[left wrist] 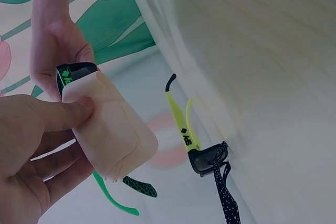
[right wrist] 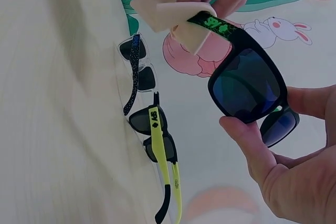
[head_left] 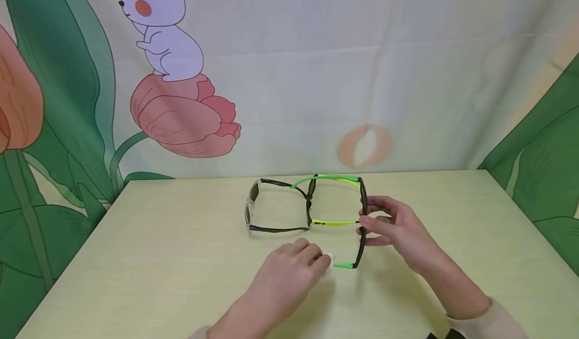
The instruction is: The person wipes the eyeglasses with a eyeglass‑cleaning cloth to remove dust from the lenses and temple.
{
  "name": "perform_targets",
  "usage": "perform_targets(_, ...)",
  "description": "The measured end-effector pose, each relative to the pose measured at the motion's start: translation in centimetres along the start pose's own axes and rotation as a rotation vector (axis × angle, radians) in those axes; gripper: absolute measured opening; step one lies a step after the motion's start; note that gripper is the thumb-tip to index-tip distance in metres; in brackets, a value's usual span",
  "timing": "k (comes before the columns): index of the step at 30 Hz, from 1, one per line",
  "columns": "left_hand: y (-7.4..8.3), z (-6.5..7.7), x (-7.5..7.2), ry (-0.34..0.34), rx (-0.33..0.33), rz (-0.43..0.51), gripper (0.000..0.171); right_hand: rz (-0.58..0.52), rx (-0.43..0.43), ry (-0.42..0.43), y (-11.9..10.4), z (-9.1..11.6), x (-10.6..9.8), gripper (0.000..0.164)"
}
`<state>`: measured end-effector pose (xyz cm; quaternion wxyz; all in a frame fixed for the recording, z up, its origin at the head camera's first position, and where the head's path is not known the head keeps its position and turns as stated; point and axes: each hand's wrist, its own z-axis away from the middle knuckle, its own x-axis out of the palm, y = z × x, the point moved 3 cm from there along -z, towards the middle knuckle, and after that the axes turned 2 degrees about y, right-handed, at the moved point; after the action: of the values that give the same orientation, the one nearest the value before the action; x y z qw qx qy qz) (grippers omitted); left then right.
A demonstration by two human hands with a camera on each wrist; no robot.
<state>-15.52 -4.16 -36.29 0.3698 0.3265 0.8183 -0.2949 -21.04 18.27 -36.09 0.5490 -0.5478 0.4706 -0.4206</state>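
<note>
Green-armed sunglasses [right wrist: 247, 87]: one, above tabletop [head_left: 158, 278], fingers of right hand [head_left: 402, 231] gripping frame
Cloth [left wrist: 118, 132]: one, pinched by left hand's [head_left: 289, 271] fingers, hiding part of one temple
On tabletop: one yellow-armed pair [right wrist: 159, 140], one clear-framed pair [right wrist: 147, 78]

Both sleeves [head_left: 490, 323] are a pale, greyish beige.

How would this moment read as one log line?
right hand: holds green-armed sunglasses | left hand: holds cloth around one green arm | on table: yellow-armed sunglasses, clear-framed sunglasses

Left hand [head_left: 291, 271] pinching, back facing up, right hand [head_left: 401, 229] nearby, gripping
</note>
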Motion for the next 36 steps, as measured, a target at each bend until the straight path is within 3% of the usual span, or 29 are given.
perform_targets(9, 0.7, -0.6, 0.0, -0.061, 0.020, -0.039, 0.019, -0.005, 0.009, 0.017, 0.1, -0.1, 0.7, 0.052)
perform_targets(17, 1.0, -0.8, 0.2, -0.057, 0.025, -0.045, 0.018, -0.002, 0.030, 0.027, 0.3, -0.1, 1.1, 0.052)
perform_targets(26, 0.5, -0.5, 0.2, -0.110, -0.003, -0.007, 0.021, 0.027, 0.014, 0.000, 0.4, 0.0, 0.7, 0.051)
perform_targets(36, -0.7, 0.3, 0.6, -0.101, -0.038, 0.102, 0.024, 0.043, 0.001, -0.016, 0.4, 0.3, -0.4, 0.053)
